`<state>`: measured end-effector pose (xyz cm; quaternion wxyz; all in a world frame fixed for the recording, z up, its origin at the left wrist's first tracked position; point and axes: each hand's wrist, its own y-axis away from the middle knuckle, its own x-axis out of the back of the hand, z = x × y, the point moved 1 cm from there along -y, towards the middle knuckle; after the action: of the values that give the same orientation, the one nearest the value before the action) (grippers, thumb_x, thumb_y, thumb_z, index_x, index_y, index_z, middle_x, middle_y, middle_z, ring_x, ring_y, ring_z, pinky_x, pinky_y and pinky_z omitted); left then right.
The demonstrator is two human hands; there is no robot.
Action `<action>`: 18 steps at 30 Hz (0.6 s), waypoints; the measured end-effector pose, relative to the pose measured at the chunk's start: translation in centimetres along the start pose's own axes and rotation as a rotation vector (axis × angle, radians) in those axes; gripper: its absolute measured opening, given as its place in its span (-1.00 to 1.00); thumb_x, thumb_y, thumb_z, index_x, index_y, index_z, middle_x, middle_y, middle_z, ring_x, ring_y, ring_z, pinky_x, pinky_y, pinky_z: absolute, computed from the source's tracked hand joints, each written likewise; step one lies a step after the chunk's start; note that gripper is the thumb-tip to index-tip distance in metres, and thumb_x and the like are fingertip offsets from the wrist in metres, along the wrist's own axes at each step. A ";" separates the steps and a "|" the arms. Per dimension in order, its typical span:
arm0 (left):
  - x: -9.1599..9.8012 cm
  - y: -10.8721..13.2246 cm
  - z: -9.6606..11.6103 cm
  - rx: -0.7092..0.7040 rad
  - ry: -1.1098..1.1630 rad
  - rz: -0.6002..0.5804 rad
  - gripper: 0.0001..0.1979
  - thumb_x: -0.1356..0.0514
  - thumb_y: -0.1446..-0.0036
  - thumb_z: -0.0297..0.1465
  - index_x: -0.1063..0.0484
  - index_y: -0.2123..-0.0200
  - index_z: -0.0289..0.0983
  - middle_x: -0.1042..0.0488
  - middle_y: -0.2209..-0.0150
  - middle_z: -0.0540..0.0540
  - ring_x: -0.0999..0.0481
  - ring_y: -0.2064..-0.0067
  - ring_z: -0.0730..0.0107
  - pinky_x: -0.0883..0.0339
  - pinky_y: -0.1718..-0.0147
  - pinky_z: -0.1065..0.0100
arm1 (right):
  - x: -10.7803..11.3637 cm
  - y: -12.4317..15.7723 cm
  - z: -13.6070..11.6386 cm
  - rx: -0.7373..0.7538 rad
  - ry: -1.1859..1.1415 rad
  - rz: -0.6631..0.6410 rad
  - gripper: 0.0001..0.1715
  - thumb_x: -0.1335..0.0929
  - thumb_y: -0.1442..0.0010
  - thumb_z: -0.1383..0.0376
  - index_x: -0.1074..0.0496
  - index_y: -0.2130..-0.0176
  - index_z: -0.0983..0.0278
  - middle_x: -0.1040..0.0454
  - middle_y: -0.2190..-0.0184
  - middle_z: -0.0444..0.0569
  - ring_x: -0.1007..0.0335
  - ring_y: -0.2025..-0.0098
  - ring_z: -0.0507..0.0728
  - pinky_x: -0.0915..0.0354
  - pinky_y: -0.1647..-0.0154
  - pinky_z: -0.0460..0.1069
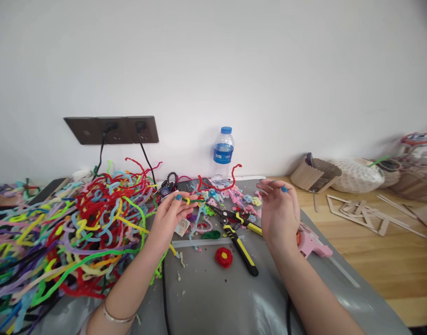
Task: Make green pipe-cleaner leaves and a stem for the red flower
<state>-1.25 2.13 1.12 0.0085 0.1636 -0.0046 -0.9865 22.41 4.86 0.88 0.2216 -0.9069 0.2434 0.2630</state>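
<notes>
My left hand [172,210] pinches a short piece of green and yellow pipe cleaner [188,201] between thumb and fingers, above the grey table mat. My right hand [280,210] is raised to the right with its fingers extended and apart from the piece; I see nothing in it. Between the hands lie black and yellow pliers [239,246], their jaws toward the left hand. A red pipe-cleaner flower [223,257] with a yellow centre rests on the mat in front. Behind it is a dark green coiled piece [211,235].
A large tangle of coloured pipe cleaners [94,232] covers the left side. A water bottle [223,153] stands by the wall. To the right are a pink glue gun [313,245], wooden sticks [365,214] and baskets [314,174]. Black cables run from the wall sockets [111,130].
</notes>
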 end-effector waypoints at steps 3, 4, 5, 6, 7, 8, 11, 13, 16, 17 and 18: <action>0.1 -0.1 -0.3 0.016 -0.014 0.008 -0.49 -0.29 -0.09 0.02 -0.49 0.11 -0.28 -0.58 -0.07 -0.35 -0.56 -0.11 -0.05 -0.41 -0.08 0.01 | 0.0 0.2 0.2 -0.003 0.034 -0.051 -0.93 -0.39 -0.14 0.27 -0.41 0.31 0.21 -0.54 0.29 -0.14 -0.49 0.25 0.04 -0.23 0.14 -0.04; 0.2 -0.2 -0.4 0.019 -0.028 0.009 -0.49 -0.29 -0.10 0.01 -0.48 0.07 -0.27 -0.54 -0.12 -0.36 -0.53 -0.15 -0.07 -0.39 -0.10 -0.01 | 0.0 0.3 0.2 -0.006 0.053 -0.072 -0.93 -0.38 -0.15 0.27 -0.41 0.30 0.20 -0.54 0.28 -0.14 -0.49 0.24 0.04 -0.24 0.13 -0.03; 0.4 -0.3 -0.6 0.013 -0.042 0.018 -0.49 -0.28 -0.11 -0.01 -0.46 0.02 -0.25 -0.51 -0.17 -0.35 -0.50 -0.19 -0.07 -0.36 -0.13 -0.02 | -0.1 0.4 0.3 -0.013 0.076 -0.094 -0.93 -0.38 -0.16 0.27 -0.41 0.29 0.20 -0.53 0.27 -0.14 -0.49 0.23 0.05 -0.24 0.10 -0.02; 0.5 -0.3 -0.9 0.010 -0.065 0.022 -0.50 -0.28 -0.13 -0.05 -0.43 -0.03 -0.21 -0.46 -0.22 -0.32 -0.45 -0.23 -0.05 -0.30 -0.19 -0.03 | 0.0 0.6 0.5 -0.024 0.103 -0.115 -0.93 -0.37 -0.17 0.27 -0.41 0.27 0.19 -0.53 0.25 -0.14 -0.49 0.22 0.06 -0.25 0.08 -0.01; 0.7 -0.4 -1.1 0.001 -0.097 0.034 -0.54 -0.26 -0.16 -0.10 -0.42 -0.06 -0.18 -0.43 -0.25 -0.28 -0.41 -0.27 -0.01 -0.23 -0.25 -0.02 | 0.0 0.7 0.6 -0.039 0.135 -0.134 -0.93 -0.36 -0.19 0.26 -0.41 0.26 0.19 -0.52 0.23 -0.13 -0.49 0.21 0.07 -0.25 0.06 0.01; 0.8 -0.5 -1.3 -0.014 -0.134 0.048 -0.58 -0.22 -0.19 -0.14 -0.41 -0.08 -0.15 -0.40 -0.28 -0.24 -0.34 -0.32 0.04 -0.14 -0.30 -0.01 | 0.0 0.9 0.7 -0.055 0.171 -0.149 -0.91 -0.35 -0.20 0.25 -0.41 0.24 0.18 -0.52 0.20 -0.12 -0.49 0.19 0.08 -0.26 0.05 0.02; 1.3 -0.8 -1.5 -0.066 -0.215 0.077 -0.63 -0.11 -0.27 -0.27 -0.38 -0.12 -0.11 -0.35 -0.32 -0.17 -0.20 -0.41 0.14 0.03 -0.38 0.01 | 0.1 1.2 1.2 -0.081 0.271 -0.185 -0.87 -0.32 -0.25 0.21 -0.42 0.19 0.17 -0.53 0.13 -0.08 -0.50 0.13 0.13 -0.27 -0.02 0.07; 1.4 -0.8 -1.4 -0.124 -0.252 0.101 -0.62 -0.05 -0.27 -0.36 -0.36 -0.14 -0.14 -0.34 -0.33 -0.18 -0.20 -0.40 0.16 0.00 -0.37 0.01 | 0.2 1.4 1.3 -0.084 0.300 -0.209 -0.85 -0.33 -0.25 0.21 -0.42 0.16 0.16 -0.54 0.12 -0.07 -0.50 0.10 0.15 -0.26 -0.07 0.10; 1.3 -0.4 -1.0 -0.299 -0.371 0.167 -0.56 0.01 -0.26 -0.47 -0.31 -0.19 -0.17 -0.32 -0.32 -0.19 -0.23 -0.39 0.17 -0.05 -0.37 0.02 | 0.0 1.5 1.4 -0.132 0.251 -0.265 -0.82 -0.36 -0.26 0.16 -0.43 0.14 0.14 -0.58 0.19 -0.07 -0.52 0.12 0.17 -0.28 -0.09 0.13; 1.2 -0.2 -0.9 -0.382 -0.437 0.184 -0.53 0.03 -0.27 -0.50 -0.29 -0.22 -0.17 -0.31 -0.33 -0.19 -0.22 -0.39 0.18 -0.04 -0.37 0.02 | -0.1 1.7 1.4 -0.175 0.212 -0.301 -0.81 -0.38 -0.24 0.15 -0.45 0.13 0.13 -0.60 0.21 -0.07 -0.53 0.13 0.17 -0.29 -0.09 0.14; 1.0 0.1 -0.8 -0.475 -0.514 0.180 -0.50 0.04 -0.27 -0.52 -0.26 -0.25 -0.17 -0.28 -0.35 -0.19 -0.21 -0.40 0.19 -0.02 -0.38 0.02 | -0.3 1.9 1.4 -0.235 0.166 -0.347 -0.78 -0.40 -0.23 0.13 -0.46 0.13 0.13 -0.61 0.21 -0.07 -0.54 0.14 0.17 -0.30 -0.10 0.14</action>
<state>-1.93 1.96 0.01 0.1318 -0.0976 0.2085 -0.9642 20.62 4.24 -0.53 0.1355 -0.9733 0.0686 0.1719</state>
